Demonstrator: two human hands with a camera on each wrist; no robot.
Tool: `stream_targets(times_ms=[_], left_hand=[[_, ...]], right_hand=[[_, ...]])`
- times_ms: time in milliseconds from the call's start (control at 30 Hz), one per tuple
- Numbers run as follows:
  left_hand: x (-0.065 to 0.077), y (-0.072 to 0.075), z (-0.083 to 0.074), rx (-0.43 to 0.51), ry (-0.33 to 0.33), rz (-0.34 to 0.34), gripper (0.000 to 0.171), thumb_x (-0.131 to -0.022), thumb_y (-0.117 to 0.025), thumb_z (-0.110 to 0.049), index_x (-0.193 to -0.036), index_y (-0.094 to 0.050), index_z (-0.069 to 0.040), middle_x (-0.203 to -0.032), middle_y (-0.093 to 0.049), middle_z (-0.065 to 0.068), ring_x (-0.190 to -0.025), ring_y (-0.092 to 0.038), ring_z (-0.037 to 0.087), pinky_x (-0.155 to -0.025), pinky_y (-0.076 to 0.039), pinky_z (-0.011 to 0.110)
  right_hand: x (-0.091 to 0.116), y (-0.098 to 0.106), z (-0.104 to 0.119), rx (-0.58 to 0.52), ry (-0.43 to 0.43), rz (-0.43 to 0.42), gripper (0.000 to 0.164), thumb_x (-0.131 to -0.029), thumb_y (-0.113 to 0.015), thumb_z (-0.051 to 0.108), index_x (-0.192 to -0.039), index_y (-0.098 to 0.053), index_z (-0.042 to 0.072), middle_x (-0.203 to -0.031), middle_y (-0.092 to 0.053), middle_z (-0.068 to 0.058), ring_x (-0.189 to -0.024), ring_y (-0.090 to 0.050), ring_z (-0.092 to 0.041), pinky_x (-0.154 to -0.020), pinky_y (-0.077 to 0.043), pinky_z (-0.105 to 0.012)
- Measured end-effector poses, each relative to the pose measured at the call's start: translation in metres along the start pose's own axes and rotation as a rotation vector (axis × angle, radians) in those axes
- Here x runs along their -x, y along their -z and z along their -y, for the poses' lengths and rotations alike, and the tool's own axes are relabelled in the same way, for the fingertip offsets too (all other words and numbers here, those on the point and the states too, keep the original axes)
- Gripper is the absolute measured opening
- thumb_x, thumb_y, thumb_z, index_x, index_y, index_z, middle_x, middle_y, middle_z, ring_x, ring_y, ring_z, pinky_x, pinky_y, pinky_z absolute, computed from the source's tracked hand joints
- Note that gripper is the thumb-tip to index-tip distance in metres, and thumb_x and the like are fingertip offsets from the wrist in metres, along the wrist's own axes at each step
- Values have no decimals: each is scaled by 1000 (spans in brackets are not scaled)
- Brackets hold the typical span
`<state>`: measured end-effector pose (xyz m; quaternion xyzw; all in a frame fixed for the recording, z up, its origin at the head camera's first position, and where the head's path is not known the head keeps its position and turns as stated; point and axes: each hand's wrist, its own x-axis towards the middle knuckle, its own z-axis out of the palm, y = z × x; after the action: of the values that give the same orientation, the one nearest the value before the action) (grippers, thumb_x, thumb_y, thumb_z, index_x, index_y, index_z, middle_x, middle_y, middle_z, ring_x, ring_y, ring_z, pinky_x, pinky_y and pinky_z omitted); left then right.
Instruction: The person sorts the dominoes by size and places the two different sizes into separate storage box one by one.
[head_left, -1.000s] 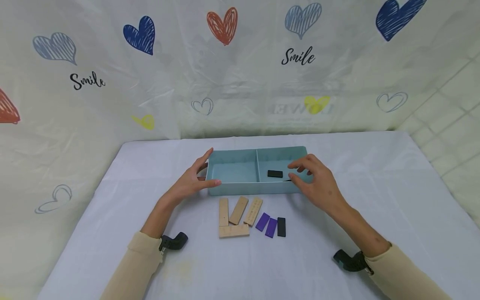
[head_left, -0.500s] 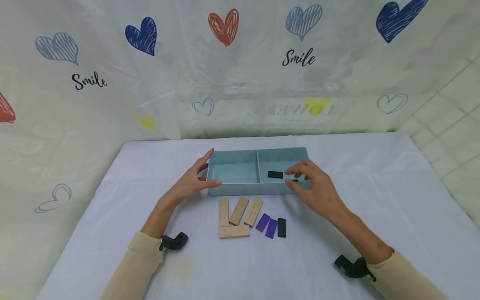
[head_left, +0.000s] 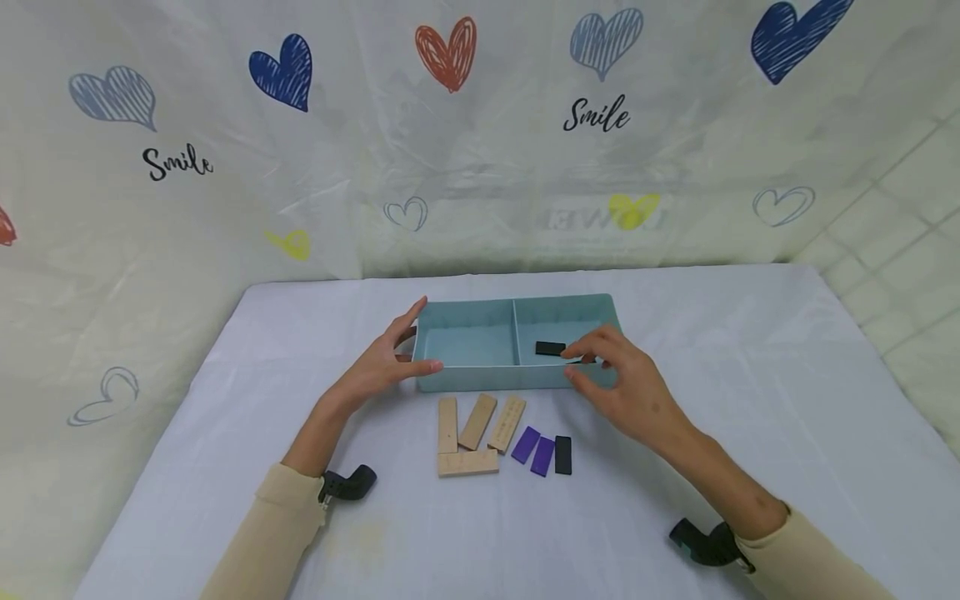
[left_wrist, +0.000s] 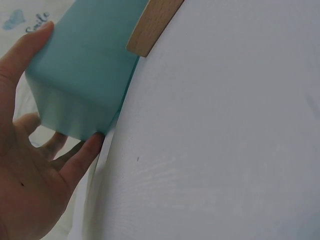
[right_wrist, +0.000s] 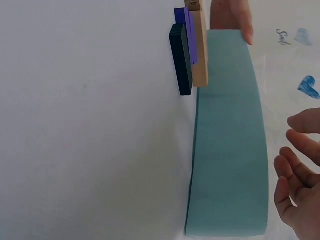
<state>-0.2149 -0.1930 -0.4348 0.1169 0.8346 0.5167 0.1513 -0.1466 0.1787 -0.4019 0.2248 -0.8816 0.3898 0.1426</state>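
Note:
A light teal divided box stands on the white table. My left hand holds its left end, thumb at the front rim and fingers along the end wall. Above the right compartment, my right hand has its fingers bent, with a gap between thumb and forefinger. Its forefinger is close beside a black block in that compartment. Behind the front wall, a second dark piece shows only as a sliver, partly covered by the hand. In the right wrist view, nothing shows between the right hand's fingers.
In front of the box lie several wooden blocks, two purple blocks and a black block. A divider splits the box. Behind the table hangs a white sheet printed with hearts.
The right hand has moved slightly left and down over the right compartment, nearer to the black block. The left hand, box and blocks have stayed in place.

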Motion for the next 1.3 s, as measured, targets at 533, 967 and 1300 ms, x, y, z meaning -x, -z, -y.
stream_targets(times_ms=[533,967,1300], left_hand=[[4,0,1,-8,6,5,102,-88,-83,-41,-162,-14,-55,-176,-13,0,-163,-20,32,-120,-41,58],[1,0,-1,-18,-2,1,102,-88,-83,-40,-160,-14,-59,-176,-12,-2,-163,-20,30,-121,-41,56],[3,0,-2,-9,-6,2,102,-89,-83,-40,-161,-14,-57,-176,-12,-3,-163,-20,30,-120,-42,56]], right_hand=[[5,-5,7,-13,15,26,27,-88,-80,1,-109,-76,18,-105,-66,5,-93,-56,-8,-77,-52,-29],[9,-5,13,-9,-3,61,27,-89,-81,6,-112,-74,19,-106,-63,7,-96,-60,-16,-77,-55,-31],[10,-7,17,-42,-32,128,27,-90,-81,7,-115,-74,14,-109,-67,0,-98,-64,-20,-79,-56,-34]])
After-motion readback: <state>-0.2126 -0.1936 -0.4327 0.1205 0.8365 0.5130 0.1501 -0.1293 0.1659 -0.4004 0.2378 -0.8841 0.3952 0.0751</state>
